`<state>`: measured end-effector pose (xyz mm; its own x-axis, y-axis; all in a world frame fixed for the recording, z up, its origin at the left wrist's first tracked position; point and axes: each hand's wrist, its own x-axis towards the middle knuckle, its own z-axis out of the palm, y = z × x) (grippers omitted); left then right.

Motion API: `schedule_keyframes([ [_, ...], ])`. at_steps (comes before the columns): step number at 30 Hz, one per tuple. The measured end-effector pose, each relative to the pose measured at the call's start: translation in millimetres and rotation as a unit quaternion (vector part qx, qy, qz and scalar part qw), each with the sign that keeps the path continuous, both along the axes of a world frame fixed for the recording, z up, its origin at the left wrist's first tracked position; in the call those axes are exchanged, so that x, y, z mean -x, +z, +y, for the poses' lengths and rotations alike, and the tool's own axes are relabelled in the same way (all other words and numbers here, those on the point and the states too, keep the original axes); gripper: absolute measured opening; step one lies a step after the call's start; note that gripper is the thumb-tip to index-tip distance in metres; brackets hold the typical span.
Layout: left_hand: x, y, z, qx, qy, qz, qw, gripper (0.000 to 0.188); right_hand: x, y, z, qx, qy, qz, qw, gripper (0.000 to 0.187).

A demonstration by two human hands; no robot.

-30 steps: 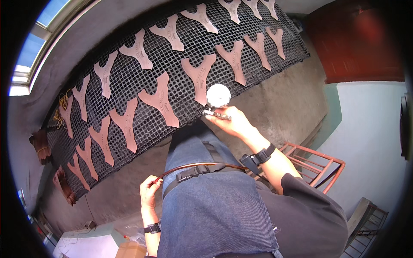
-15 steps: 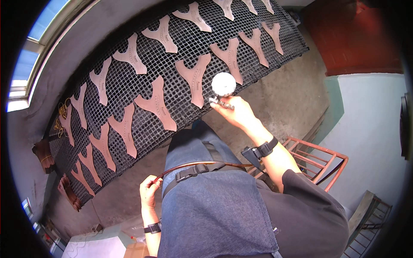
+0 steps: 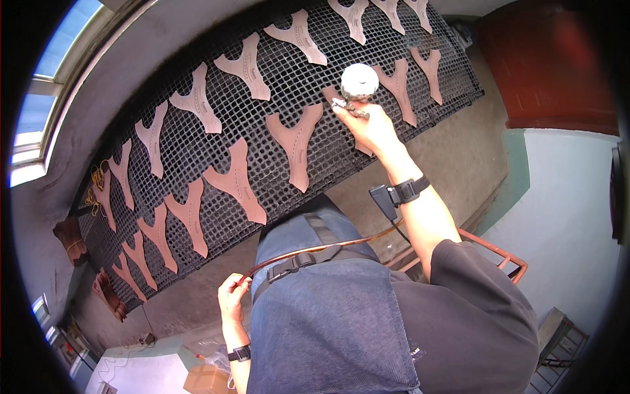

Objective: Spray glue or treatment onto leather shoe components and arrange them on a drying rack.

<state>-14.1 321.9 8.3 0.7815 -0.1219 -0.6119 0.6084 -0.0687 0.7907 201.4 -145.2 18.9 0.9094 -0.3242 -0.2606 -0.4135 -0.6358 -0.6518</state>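
Right hand curled round spray gun, white cup on far side, over near row of tan Y-shaped pieces on mesh rack, partly hiding one! Left hand, near left, pinching dark red hose strung across denim apron.

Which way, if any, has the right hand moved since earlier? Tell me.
Yes, the right hand moved rightward along the mesh rack, from the tail of one Y-shaped piece to the next piece.

The right hand hides much of one Y-shaped piece; the top edge crops the window.
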Motion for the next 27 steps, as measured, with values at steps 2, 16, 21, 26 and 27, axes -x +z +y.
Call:
schedule_keyframes([
  [2,0,2,-4,-0.002,0.002,-0.002,1.0,0.009,-8,2,-3,-0.028,0.012,-0.041,0.999,0.043],
  [16,31,-6,52,0.014,0.023,-0.025,0.999,0.01,21,3,85,-0.056,0.099,-0.065,0.991,0.042],
  [21,71,-18,106,0.028,0.036,-0.025,0.999,0.01,85,-11,121,-0.056,0.054,-0.029,0.997,0.04],
  [26,100,-19,143,0.028,0.05,-0.012,0.998,0.012,135,-16,167,-0.121,0.023,-0.037,0.992,0.037],
  [27,102,-19,147,0.031,0.052,-0.009,0.998,0.012,137,-13,176,-0.131,0.013,-0.023,0.991,0.039],
])
